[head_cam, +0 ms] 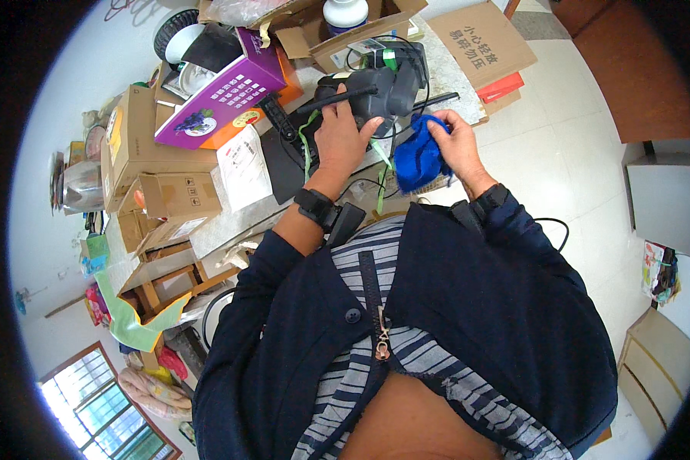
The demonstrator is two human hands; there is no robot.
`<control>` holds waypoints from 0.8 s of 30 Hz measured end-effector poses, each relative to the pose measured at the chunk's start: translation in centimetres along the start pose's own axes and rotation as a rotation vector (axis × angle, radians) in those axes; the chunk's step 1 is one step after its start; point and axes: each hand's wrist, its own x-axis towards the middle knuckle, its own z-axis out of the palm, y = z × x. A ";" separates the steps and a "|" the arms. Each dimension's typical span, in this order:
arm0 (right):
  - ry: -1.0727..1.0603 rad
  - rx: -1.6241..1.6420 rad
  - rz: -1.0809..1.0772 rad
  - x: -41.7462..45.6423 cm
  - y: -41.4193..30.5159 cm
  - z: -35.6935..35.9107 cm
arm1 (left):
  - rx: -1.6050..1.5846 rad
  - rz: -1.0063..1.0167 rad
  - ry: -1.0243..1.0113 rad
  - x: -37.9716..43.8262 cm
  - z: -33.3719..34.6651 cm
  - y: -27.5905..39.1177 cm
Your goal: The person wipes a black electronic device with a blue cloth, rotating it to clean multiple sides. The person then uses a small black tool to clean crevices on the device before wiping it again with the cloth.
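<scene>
A bunched blue cloth [418,155] hangs from my right hand [462,146], pinched between thumb and fingers near its upper right edge. My left hand [340,141] is on a black device [388,92] lying on the tabletop, its thumb and fingers spread around the near side. Across those fingers runs a slim black bar or strap [353,99]. The cloth hangs just right of and below the device, by the table's front edge. What the device is, and its underside, I cannot tell. Thin black cables and green ribbons [381,150] trail around it.
A cluttered table [210,236] carries a purple carton [224,92], a white paper sheet [244,167], a black remote-like item [278,118] and several cardboard boxes [181,192]. An open carton [359,49] holding a white bottle [345,14] stands behind. Tiled floor [546,144] lies to the right.
</scene>
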 end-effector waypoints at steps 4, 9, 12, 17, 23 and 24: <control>0.007 0.073 0.091 0.4 0.3 0.8 | 0.002 -0.008 0.030 -0.2 0.2 0.0; 0.007 0.077 0.148 0.4 2.9 3.6 | 0.002 0.009 0.050 0.0 0.6 -0.1; 0.047 0.002 0.119 0.4 1.2 4.9 | -0.021 -0.018 0.007 -0.1 0.2 -0.1; 0.124 0.328 0.293 0.8 0.8 6.9 | -0.028 -0.026 -0.007 0.1 0.0 0.4; 0.233 0.757 0.493 0.4 -1.1 8.2 | 0.029 -0.026 0.021 -0.1 0.3 0.2; 0.219 0.744 0.538 0.9 -0.7 8.1 | 0.022 -0.015 0.028 -0.2 0.4 0.0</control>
